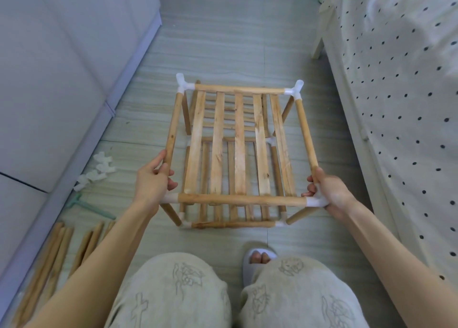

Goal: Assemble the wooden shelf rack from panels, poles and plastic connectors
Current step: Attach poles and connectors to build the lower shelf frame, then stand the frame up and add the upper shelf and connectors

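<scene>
Grey tiled floor (223,42) between sofa (62,67) and spotted bedcover (396,79); the half-built rack (235,154) stands on it right in front of your knees, spare poles (57,248) and loose connectors (99,169) lying to the left. Your left hand (153,181) is wrapped round the left side pole (172,127) just above the near-left connector (169,198), your right hand (327,194) grips the near-right connector (314,201) at the pole's end. I'd push both near corners down evenly and square so the joints seat fully, not one side first, or the frame may rack.

- Single head-worn wide-angle view, looking forward and steeply down from above the person's knees.
- Sitting close: forearms filling the foreground, floor (223,42) receding ahead.
- No second view overlapping.
</scene>
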`<state>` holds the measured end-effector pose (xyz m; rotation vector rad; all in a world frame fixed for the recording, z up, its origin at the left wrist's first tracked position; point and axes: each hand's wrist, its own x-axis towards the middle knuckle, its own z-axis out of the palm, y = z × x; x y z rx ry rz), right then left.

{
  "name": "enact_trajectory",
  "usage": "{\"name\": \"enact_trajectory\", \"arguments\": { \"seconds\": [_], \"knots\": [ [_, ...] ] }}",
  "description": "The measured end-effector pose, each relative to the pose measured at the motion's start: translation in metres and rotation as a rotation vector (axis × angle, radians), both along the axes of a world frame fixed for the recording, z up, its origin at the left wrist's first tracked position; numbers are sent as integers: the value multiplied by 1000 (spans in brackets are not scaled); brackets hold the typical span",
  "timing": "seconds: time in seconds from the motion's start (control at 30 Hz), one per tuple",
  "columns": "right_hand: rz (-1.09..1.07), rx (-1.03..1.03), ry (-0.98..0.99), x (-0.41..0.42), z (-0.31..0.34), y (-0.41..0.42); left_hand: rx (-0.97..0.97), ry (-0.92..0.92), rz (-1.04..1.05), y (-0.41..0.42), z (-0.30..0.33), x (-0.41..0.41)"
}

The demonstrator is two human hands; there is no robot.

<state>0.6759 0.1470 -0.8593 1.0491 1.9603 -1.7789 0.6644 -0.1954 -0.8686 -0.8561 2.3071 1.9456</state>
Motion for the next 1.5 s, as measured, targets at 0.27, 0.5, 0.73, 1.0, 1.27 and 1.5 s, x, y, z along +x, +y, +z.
{"name": "enact_trajectory", "arguments": {
  "seconds": [0.27, 0.5, 0.73, 1.0, 1.27, 1.5],
  "knots": [
    [167, 657, 129, 4, 14, -20, -104, 41, -46, -6, 5, -27],
    [707, 1092, 49, 8, 29, -54, -456, 76, -177, -11, 5, -27],
    [1007, 916, 161, -4, 29, -114, -467, 112, -400, -36, 18, 18],
    [1321, 853, 544, -29, 63, -233, -405, 54, -423, -101, -14, 73],
    [1632, 910, 723, -39, 18, -368, -486, -253, -313, -192, -114, 134],
    [1850, 732, 251, 4, -130, -402, -649, -644, -125, -267, -171, 170]
  ]
}}
